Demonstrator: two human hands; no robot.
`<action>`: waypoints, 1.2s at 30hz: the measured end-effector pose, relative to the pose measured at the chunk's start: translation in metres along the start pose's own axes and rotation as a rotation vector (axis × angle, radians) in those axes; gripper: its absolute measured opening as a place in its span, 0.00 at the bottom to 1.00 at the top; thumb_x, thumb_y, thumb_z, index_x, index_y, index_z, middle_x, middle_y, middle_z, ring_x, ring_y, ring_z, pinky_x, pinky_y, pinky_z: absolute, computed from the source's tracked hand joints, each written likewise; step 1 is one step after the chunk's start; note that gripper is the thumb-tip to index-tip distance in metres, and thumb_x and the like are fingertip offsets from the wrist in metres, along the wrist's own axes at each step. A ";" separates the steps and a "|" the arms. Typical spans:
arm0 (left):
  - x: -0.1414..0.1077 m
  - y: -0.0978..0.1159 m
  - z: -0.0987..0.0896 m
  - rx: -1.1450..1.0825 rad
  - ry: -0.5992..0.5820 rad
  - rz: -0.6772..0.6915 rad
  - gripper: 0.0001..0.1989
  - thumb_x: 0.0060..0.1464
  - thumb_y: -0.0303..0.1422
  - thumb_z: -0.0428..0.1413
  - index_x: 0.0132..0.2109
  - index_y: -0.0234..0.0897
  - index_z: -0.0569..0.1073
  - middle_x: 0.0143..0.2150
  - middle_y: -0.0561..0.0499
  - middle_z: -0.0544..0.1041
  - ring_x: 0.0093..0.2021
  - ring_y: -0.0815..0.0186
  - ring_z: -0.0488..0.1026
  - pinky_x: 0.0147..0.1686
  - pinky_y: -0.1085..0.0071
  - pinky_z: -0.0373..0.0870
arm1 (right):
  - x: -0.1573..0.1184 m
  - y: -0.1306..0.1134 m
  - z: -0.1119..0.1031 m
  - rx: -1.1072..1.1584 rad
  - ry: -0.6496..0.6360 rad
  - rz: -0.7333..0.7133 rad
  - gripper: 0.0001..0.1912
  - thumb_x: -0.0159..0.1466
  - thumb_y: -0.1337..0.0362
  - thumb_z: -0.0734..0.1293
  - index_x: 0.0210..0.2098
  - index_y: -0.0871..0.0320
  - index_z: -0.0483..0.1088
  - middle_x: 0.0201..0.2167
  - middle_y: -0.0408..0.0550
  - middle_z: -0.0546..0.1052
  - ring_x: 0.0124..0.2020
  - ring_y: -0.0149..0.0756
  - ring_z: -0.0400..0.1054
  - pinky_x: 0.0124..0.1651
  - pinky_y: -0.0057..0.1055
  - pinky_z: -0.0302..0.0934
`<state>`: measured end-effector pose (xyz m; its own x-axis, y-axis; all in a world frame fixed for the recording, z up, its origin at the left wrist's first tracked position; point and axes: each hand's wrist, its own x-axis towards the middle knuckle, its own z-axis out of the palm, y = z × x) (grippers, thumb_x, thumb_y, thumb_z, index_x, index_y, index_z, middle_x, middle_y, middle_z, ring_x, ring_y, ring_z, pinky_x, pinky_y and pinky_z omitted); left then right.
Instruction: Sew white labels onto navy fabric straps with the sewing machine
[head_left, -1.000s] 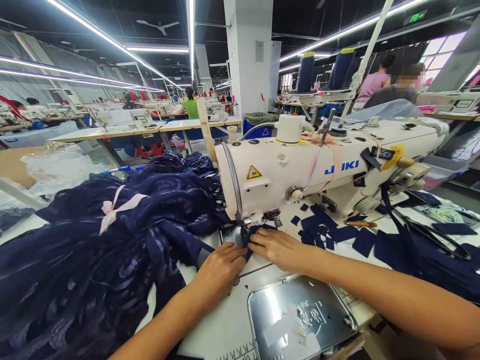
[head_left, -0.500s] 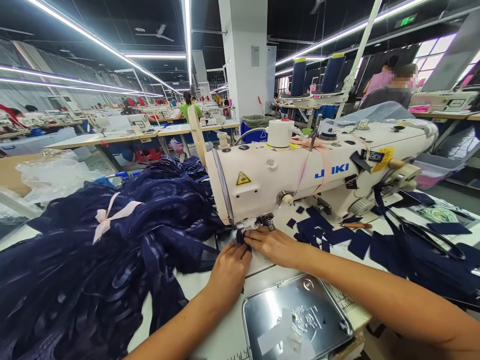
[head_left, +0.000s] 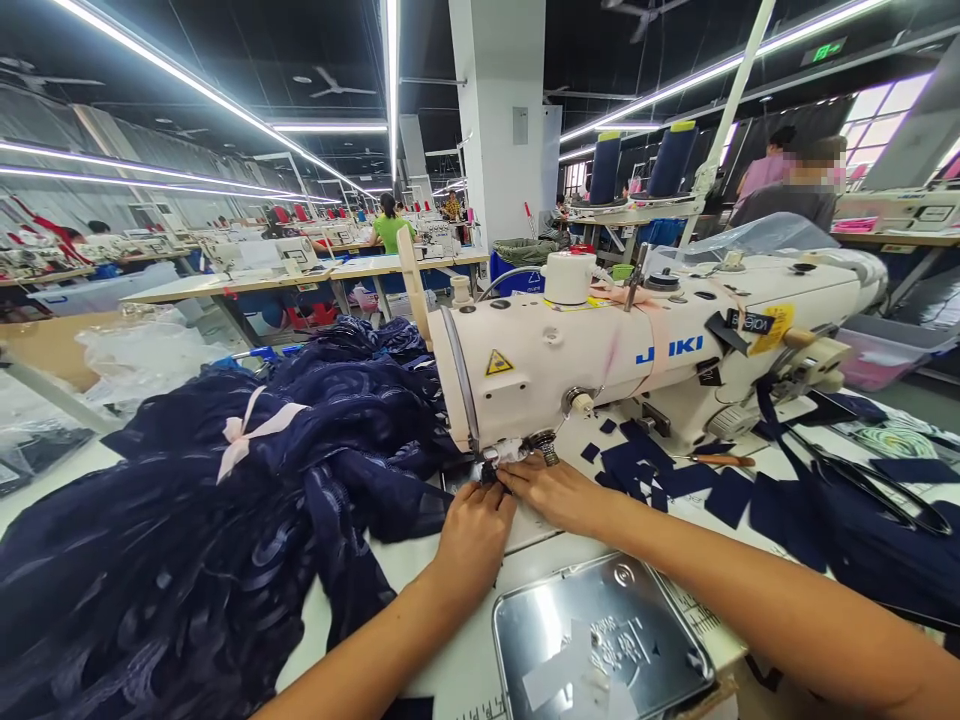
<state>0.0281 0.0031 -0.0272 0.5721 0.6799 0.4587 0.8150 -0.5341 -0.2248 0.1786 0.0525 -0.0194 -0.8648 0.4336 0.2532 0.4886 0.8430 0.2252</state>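
Observation:
A white sewing machine (head_left: 555, 350) with blue lettering stands in front of me. My left hand (head_left: 476, 525) is at its needle, fingers bunched and pressed down on navy fabric (head_left: 424, 508) that runs left into a large heap. Just right of it, my right hand (head_left: 559, 492) reaches in under the machine head, its fingers closed against the same spot by the presser foot (head_left: 489, 470). The two hands' fingertips almost meet. Most of the cloth under them is hidden, and the needle point cannot be made out.
A navy garment heap (head_left: 225, 530) with a pale pink ribbon (head_left: 251, 432) covers the left side. A shiny metal tin lid (head_left: 555, 610) lies in front. Navy fabric pieces (head_left: 727, 497), an orange-handled tool (head_left: 724, 460) and black scissors (head_left: 892, 490) lie right. Thread cones (head_left: 671, 160) stand behind.
The view has shifted slightly, so everything sits a little lower and further right. Both hands stay at the presser foot, with hardly any visible movement against the machine.

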 end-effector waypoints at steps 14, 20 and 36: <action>0.000 -0.004 0.000 0.016 0.034 -0.031 0.11 0.47 0.17 0.45 0.28 0.32 0.70 0.30 0.47 0.76 0.30 0.64 0.73 0.40 0.64 0.65 | 0.004 0.003 0.002 0.007 0.035 0.040 0.17 0.58 0.77 0.57 0.46 0.66 0.65 0.42 0.56 0.71 0.40 0.39 0.66 0.44 0.35 0.57; -0.003 -0.022 -0.012 -0.083 -0.087 0.066 0.12 0.49 0.18 0.45 0.32 0.33 0.70 0.33 0.48 0.77 0.35 0.64 0.73 0.50 0.58 0.59 | 0.002 0.014 0.001 0.188 0.068 0.012 0.14 0.59 0.69 0.58 0.43 0.63 0.69 0.42 0.52 0.72 0.40 0.39 0.65 0.48 0.38 0.53; -0.022 -0.032 -0.019 -0.123 -0.287 -0.003 0.23 0.47 0.17 0.45 0.50 0.37 0.67 0.51 0.42 0.69 0.52 0.56 0.63 0.51 0.50 0.55 | -0.010 0.007 0.008 0.456 0.064 0.032 0.17 0.61 0.66 0.59 0.49 0.62 0.65 0.45 0.54 0.67 0.45 0.38 0.61 0.46 0.36 0.57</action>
<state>-0.0120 -0.0043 -0.0135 0.5869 0.7862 0.1934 0.8093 -0.5770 -0.1103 0.1894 0.0571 -0.0281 -0.8341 0.4534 0.3142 0.4019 0.8896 -0.2169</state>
